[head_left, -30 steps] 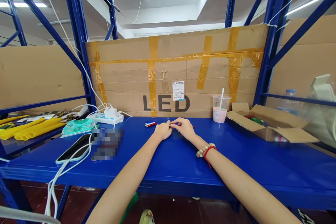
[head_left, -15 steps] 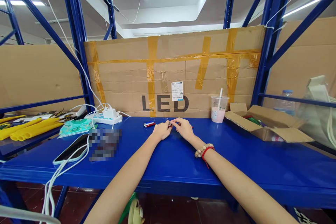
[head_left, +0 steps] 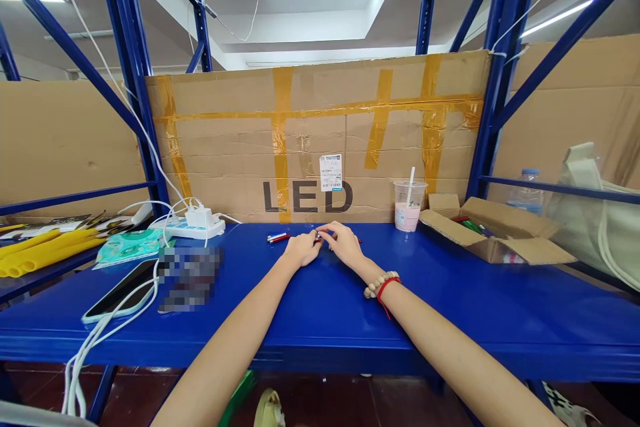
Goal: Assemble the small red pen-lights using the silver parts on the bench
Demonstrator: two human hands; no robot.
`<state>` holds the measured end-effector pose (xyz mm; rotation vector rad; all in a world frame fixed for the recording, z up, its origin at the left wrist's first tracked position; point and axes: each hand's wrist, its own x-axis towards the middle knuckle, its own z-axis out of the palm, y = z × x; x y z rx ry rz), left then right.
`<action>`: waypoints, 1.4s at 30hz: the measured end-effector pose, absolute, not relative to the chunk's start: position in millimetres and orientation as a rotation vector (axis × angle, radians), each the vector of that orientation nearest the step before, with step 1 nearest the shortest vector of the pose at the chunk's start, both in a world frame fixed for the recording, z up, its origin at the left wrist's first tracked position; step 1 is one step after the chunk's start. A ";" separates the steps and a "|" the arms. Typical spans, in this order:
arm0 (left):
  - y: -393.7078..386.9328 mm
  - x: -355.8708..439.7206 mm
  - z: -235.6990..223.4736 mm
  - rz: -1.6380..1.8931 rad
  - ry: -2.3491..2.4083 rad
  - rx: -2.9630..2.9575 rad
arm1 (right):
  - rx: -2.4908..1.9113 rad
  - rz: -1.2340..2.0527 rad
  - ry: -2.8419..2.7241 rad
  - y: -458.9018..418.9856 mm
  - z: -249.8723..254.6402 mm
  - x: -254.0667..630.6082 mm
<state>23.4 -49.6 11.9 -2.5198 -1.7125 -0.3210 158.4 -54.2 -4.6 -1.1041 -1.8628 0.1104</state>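
My left hand [head_left: 302,251] and my right hand [head_left: 343,245] meet over the middle of the blue shelf top. The fingers of both are closed together at a small dark-red object [head_left: 318,238], mostly hidden by the fingertips, so its kind does not show. Just left of my left hand lie small slim items, one red [head_left: 281,239] and one blue [head_left: 276,235], that look like short pens or lighters. A bit of red pokes out behind my right hand. My right wrist wears a beaded bracelet and a red cord.
A plastic cup with a straw [head_left: 409,207] and an open cardboard box [head_left: 493,233] stand to the right. On the left are a phone [head_left: 123,293], white cables [head_left: 107,323], a power strip [head_left: 197,227] and a teal packet [head_left: 127,247]. Taped cardboard [head_left: 225,147] closes the back.
The view has shifted slightly to the right, so the scene sits further left. Both hands stay together at the small object, with only slight finger movement.
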 end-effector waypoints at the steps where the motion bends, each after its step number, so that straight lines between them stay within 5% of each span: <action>1: -49.6 23.6 12.0 -0.318 -1.714 -2.518 | -1.098 0.094 -1.873 -55.4 -3.8 158.0; 42: -43.6 27.4 8.2 -0.417 -1.582 -2.435 | -1.251 -0.003 -1.737 -64.8 4.4 155.5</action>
